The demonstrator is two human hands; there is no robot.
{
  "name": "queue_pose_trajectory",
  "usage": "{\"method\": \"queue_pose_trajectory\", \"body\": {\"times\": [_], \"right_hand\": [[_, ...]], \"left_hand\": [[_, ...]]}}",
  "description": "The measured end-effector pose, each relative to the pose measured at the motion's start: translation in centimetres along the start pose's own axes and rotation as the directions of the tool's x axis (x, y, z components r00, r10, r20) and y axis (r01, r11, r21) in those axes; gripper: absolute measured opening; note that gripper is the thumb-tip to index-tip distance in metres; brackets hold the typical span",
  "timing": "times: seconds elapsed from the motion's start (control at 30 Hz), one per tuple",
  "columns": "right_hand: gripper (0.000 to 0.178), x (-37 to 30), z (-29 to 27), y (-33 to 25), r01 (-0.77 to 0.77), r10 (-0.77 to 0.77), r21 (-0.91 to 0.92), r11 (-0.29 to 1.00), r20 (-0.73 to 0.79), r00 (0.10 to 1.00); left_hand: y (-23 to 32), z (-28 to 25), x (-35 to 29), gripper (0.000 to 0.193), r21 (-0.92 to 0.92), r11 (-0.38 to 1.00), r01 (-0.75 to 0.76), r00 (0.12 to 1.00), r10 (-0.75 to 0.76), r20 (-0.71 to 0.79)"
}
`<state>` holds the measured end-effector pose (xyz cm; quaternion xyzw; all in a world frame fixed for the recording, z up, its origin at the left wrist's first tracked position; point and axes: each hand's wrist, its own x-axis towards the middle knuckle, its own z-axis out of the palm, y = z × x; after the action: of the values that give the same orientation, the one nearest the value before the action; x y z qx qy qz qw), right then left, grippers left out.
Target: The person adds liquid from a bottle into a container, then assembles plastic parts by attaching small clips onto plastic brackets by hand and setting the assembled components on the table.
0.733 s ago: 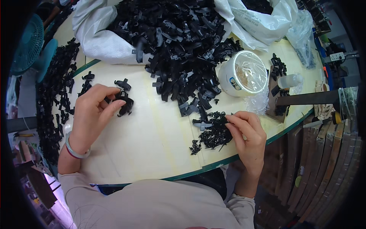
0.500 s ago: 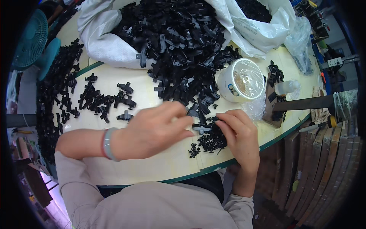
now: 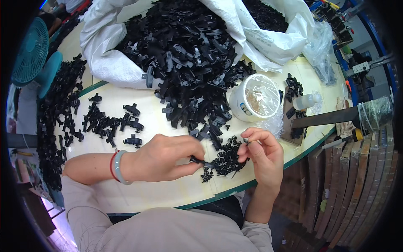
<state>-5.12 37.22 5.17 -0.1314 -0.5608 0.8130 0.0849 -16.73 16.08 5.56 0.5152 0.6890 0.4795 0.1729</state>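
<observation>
My left hand (image 3: pixel 170 157) is closed around a black plastic clip-like part (image 3: pixel 207 164), most of it hidden by the fingers. It hovers at the left edge of a heap of tiny black plastic pieces (image 3: pixel 226 157). To the right of that heap, my right hand (image 3: pixel 266 157) has thumb and forefinger pinched together at a small dark piece (image 3: pixel 247 142), too small to make out well. Beyond both hands, a large pile of black plastic parts (image 3: pixel 195 63) spills from a white woven sack (image 3: pixel 100 63).
A white bucket (image 3: pixel 239 105) with clear plastic in it stands behind my right hand. Further right are a small bottle (image 3: pixel 305 101) and a metal bar (image 3: pixel 323 119). Loose black parts (image 3: pixel 98 119) lie at left, near a teal fan (image 3: pixel 31 52).
My left hand has come down and toward me, now with the black part in its fingers. My right hand has turned palm-up, pinching near the heap. The whole view has shifted slightly.
</observation>
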Motion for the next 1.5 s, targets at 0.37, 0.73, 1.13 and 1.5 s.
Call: {"method": "queue_pose_trajectory", "body": {"times": [0.37, 0.73, 1.13, 1.5], "right_hand": [[0.016, -0.3, 0.0, 1.4, -0.046, 0.033, 0.415, 0.909, 0.039, 0.999], [0.011, -0.7, 4.0, 1.7, -0.046, 0.045, 0.023, 0.999, 0.026, 0.999], [0.014, -1.4, 5.3, 3.0, 0.125, -0.106, -0.304, 0.944, 0.078, 0.991], [0.02, -0.7, 3.8, 2.4, 0.323, -0.223, -0.46, 0.827, 0.259, 0.94]], "left_hand": [[-0.7, -0.6, -0.8, 0.015, -0.545, 0.697, 0.466, 0.884, -0.353, 0.306], [-0.7, -0.1, -0.4, 0.015, -0.275, 0.931, 0.242, 0.969, -0.247, 0.015], [-0.7, 0.2, -1.2, 0.015, -0.493, 0.793, 0.358, 0.93, -0.348, 0.114], [-0.8, -0.8, -0.4, 0.02, -0.616, 0.521, 0.591, 0.804, -0.434, 0.406]]}}
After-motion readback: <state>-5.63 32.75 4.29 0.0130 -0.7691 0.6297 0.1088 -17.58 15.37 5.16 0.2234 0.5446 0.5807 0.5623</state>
